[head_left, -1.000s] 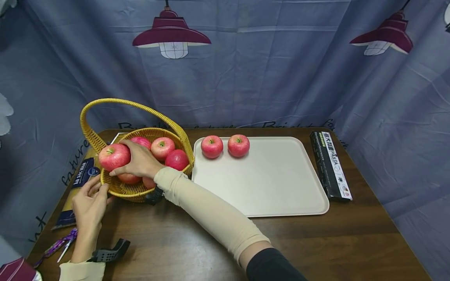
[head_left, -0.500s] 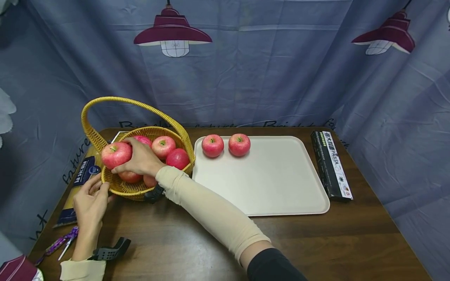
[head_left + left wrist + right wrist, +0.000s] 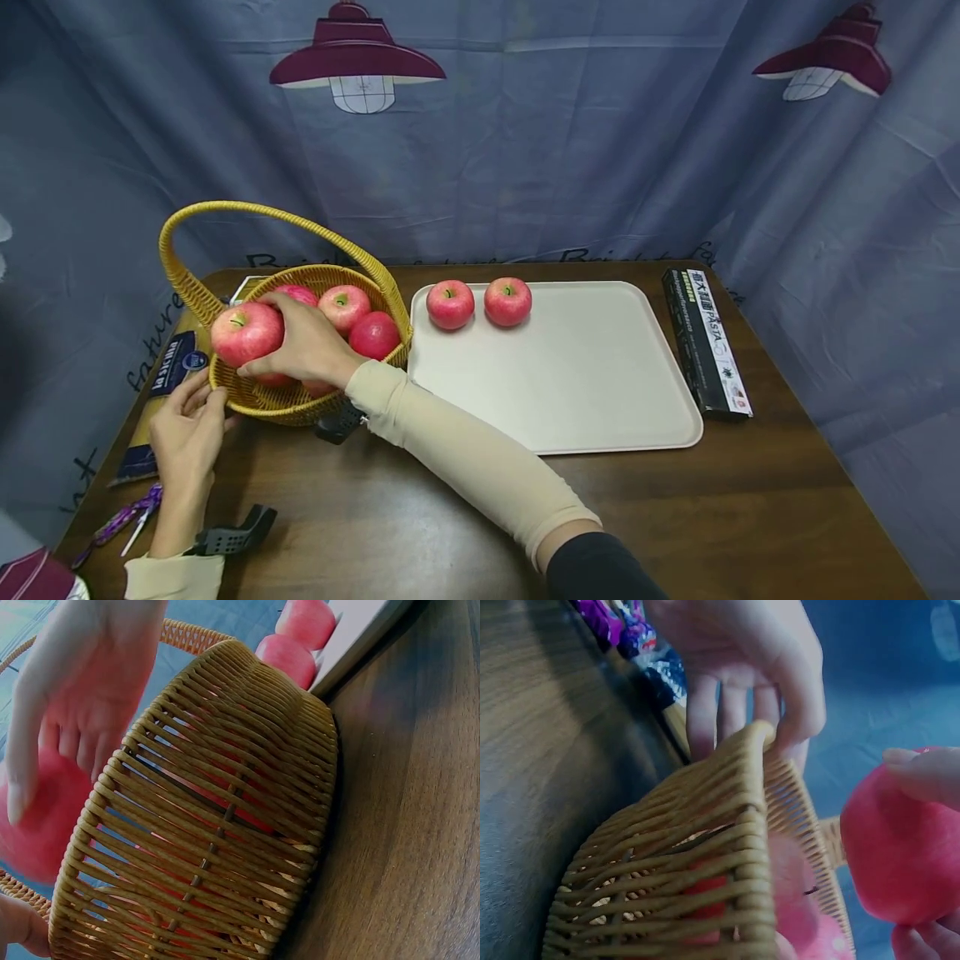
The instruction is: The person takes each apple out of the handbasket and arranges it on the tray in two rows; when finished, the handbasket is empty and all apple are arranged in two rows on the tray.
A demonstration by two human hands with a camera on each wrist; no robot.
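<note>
My right hand (image 3: 307,342) grips a red apple (image 3: 243,337) over the left part of a yellow wicker basket (image 3: 281,412). In the right wrist view the held apple (image 3: 904,844) has the thumb on its upper side and fingers underneath. My left hand (image 3: 187,433) pinches the basket's near left rim; the right wrist view shows the left thumb inside the rim and the other fingers outside. Several more apples, among them a paler one (image 3: 345,308) and a darker one (image 3: 373,335), lie in the basket, some partly hidden by my right hand.
Right of the basket a white tray (image 3: 570,375) bears two apples (image 3: 450,304) at its back left. A black pasta box (image 3: 705,342) lies beyond it. On the left are a pasta bag (image 3: 168,375) and a purple-wrapped item (image 3: 123,521). The tall basket handle (image 3: 262,208) arches behind my right hand.
My right hand and its apple have shifted slightly right over the basket, covering more of the apples in front. The left hand stays at the rim. The head view has tilted a little.
</note>
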